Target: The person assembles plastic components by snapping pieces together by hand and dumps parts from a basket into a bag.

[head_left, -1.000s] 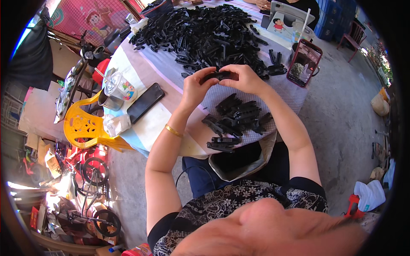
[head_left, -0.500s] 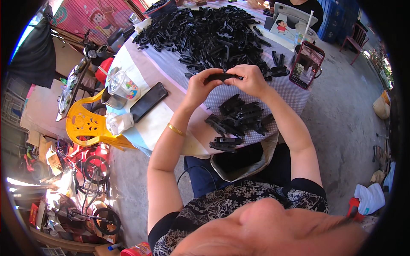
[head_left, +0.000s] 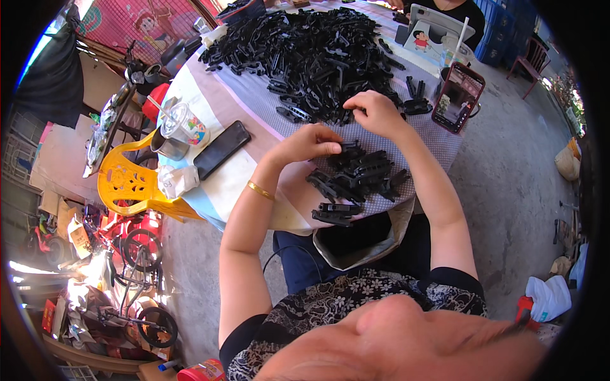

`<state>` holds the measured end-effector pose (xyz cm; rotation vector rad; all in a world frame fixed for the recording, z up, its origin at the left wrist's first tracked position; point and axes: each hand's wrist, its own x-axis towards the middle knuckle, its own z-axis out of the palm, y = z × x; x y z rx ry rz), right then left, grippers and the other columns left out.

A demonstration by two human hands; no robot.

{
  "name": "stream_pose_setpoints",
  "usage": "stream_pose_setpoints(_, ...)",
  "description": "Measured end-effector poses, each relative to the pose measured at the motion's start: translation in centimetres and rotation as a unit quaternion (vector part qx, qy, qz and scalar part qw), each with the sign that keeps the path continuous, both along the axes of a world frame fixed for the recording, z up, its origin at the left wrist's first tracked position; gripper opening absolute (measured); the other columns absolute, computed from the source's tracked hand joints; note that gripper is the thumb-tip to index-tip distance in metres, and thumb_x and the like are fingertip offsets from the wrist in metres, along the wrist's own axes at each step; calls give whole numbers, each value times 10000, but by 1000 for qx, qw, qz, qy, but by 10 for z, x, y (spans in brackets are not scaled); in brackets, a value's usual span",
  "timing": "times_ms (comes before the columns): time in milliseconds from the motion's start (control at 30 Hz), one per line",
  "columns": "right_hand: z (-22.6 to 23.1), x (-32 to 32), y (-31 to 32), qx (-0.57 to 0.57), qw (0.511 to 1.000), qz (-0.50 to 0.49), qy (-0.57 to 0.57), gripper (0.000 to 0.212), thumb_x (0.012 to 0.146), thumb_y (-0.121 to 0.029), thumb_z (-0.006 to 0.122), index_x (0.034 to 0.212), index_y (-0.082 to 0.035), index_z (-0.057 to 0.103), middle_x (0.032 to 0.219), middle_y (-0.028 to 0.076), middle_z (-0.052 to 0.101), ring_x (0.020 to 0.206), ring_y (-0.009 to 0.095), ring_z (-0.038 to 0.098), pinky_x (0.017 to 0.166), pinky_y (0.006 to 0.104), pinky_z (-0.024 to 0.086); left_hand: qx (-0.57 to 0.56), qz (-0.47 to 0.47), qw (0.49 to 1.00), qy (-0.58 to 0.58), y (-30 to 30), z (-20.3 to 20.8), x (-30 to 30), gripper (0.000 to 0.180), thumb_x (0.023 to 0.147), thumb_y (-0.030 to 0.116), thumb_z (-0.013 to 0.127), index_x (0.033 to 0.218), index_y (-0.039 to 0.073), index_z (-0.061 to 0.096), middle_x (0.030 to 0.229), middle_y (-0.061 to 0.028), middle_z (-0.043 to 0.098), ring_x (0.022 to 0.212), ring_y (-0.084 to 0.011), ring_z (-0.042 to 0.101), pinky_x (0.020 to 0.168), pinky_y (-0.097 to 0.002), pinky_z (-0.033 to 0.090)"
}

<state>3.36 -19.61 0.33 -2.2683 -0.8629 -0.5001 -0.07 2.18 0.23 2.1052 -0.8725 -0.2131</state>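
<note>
My left hand (head_left: pixel 311 142) is at the upper left of a small pile of black plastic pieces (head_left: pixel 365 170) near the table edge. Its thumb and fingers close on the end of a black plastic piece (head_left: pixel 349 147) there. Up at the near edge of a large heap of similar black pieces (head_left: pixel 311 54), my right hand (head_left: pixel 376 114) hovers with bent fingers, index and thumb apart. Nothing shows between them. Below the small pile, a few more pieces (head_left: pixel 335 213) lie side by side at the table's edge.
An open bag (head_left: pixel 397 238) sits on my lap under the edge. A dark phone (head_left: pixel 222 149), a lidded cup (head_left: pixel 184 127) and a yellow chair (head_left: pixel 127 178) are at left. Another phone (head_left: pixel 457 95) stands upright at right. Across the table, a person (head_left: pixel 451 9) sits behind a tablet.
My hands have parted from the black piece they held together. The left came down to the small pile; the right stays by the large heap, without that piece.
</note>
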Motion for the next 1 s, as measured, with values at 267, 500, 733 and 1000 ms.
stream_pose_setpoints(267, -10, -9, 13, -124, 990, -9, -68, 128, 690, -114, 637, 813, -135, 666, 842, 7, 549, 877, 197, 515, 756, 336, 426, 78, 221, 942, -240, 12, 1, 16, 252, 700, 0, 607, 949, 30, 632, 942, -120, 618, 870, -281, 554, 817, -331, 442)
stream_pose_setpoints(500, -7, -5, 19, 22, 994, 61, -93, 113, 736, -140, 629, 824, -87, 582, 811, 17, 593, 822, 221, 568, 745, 364, 412, 164, 247, 915, -273, 9, -2, 20, 336, 645, -20, 623, 971, 62, 628, 979, -121, 590, 938, -316, 520, 835, -363, 431)
stream_pose_setpoints(733, 9, -14, 18, 196, 975, 50, 96, 132, 836, -133, 589, 850, -14, 532, 721, 89, 625, 645, 177, 619, 564, 274, 469, -46, 304, 933, -188, -12, 14, 0, 240, 765, 44, 627, 1004, 54, 611, 890, -94, 594, 852, -212, 584, 747, -320, 478)
stream_pose_setpoints(1000, 0, -11, 24, 241, 963, 114, 48, 179, 809, -62, 592, 977, -1, 591, 848, 109, 626, 723, 157, 604, 620, 268, 472, -336, 176, 910, 164, -16, -2, 4, 249, 842, 67, 571, 1068, -26, 525, 901, -81, 612, 774, -138, 614, 713, -252, 512)
